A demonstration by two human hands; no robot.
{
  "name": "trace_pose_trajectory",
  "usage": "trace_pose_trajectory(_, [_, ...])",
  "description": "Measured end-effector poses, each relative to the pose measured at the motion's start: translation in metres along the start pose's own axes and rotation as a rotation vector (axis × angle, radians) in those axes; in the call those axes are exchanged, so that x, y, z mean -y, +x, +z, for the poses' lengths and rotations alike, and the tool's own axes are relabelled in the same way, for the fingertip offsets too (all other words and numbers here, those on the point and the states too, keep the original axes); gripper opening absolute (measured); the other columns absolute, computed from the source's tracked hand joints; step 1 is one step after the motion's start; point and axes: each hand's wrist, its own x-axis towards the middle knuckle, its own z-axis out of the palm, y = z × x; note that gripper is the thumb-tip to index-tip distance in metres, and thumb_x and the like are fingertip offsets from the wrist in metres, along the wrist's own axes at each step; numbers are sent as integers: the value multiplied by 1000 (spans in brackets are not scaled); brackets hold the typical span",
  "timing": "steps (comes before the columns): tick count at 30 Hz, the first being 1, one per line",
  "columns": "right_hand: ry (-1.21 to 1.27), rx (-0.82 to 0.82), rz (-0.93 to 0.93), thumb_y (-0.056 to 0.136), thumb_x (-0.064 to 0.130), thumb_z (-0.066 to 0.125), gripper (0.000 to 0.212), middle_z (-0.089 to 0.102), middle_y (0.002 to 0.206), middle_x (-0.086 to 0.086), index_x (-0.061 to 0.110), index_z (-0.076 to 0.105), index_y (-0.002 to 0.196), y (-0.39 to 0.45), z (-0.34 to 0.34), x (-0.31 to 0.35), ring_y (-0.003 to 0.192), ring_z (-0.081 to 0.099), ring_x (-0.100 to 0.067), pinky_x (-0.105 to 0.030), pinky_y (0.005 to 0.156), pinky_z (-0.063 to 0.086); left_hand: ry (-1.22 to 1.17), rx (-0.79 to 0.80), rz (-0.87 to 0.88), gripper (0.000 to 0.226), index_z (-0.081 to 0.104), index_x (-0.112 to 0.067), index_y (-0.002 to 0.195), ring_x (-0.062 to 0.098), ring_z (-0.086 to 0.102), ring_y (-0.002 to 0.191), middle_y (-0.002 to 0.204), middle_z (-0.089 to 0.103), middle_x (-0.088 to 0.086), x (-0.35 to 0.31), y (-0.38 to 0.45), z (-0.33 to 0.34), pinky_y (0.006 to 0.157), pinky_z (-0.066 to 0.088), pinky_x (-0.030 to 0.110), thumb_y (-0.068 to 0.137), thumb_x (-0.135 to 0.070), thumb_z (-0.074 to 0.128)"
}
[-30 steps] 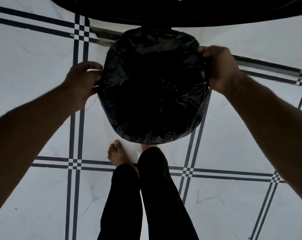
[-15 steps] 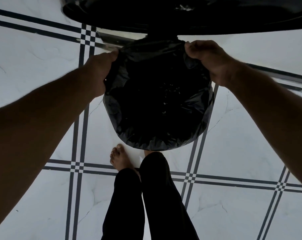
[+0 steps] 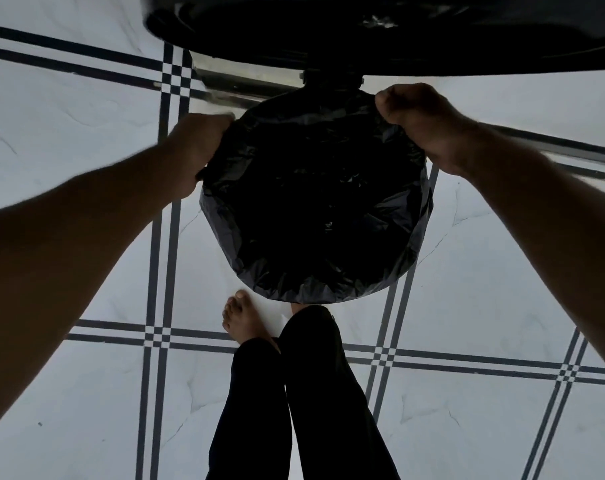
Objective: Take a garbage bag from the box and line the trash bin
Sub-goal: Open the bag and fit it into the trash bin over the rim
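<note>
A round trash bin stands on the floor in front of my feet, its mouth covered by a black garbage bag [image 3: 315,209] that is spread over the rim; the bin itself is hidden under the plastic. My left hand [image 3: 199,150] grips the bag's edge at the rim's far left. My right hand [image 3: 422,123] pinches the bag's edge at the far right of the rim. The bag's near edge hangs folded down over the rim. The box of bags is not in view.
A large black object [image 3: 380,32] overhangs the top of the view, just above the bin. A metal strip [image 3: 245,86] runs along the floor behind the bin. White marble tiles with dark line borders [image 3: 155,334] surround it. My legs and a bare foot [image 3: 242,320] stand right by the bin.
Both hands slid from the bin's sides along the rim toward its far side, still holding the bag's edge. The view shifted slightly.
</note>
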Motion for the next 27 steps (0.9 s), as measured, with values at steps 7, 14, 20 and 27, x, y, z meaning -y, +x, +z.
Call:
trace_pose_trajectory(7, [-79,72,95,74,74,43,67,49,90,-7,9,53,86,-4,-2,1,89,48,-23,-40,86,42,399,53,-123,29,33,-14,118,50,64,100,114,64,32,-4,-62,8,82,50,60,90,-22,29])
trace_pose_trajectory(14, [-81,20,46,94,54,47,41,57,103,-2,17,59,105,-8,-10,-6,101,54,-20,-46,96,46,422,-24,-121,52,30,-22,131,40,47,128,139,53,23,2,-68,8,106,34,51,90,-44,6])
trace_pose_trajectory(20, [-150,-48,103,97,56,40,47,42,80,-3,19,44,69,-8,-4,-10,79,42,-19,-35,78,34,306,43,-213,81,43,-18,149,22,32,144,155,41,6,-10,-70,-2,120,19,32,93,-61,2])
trace_pose_trajectory(27, [-224,-165,51,101,54,33,45,36,70,6,22,38,70,-15,7,-14,66,35,-11,-32,66,32,363,84,-254,67,46,-13,138,36,43,132,142,50,17,-29,-76,-7,111,34,48,95,-49,8])
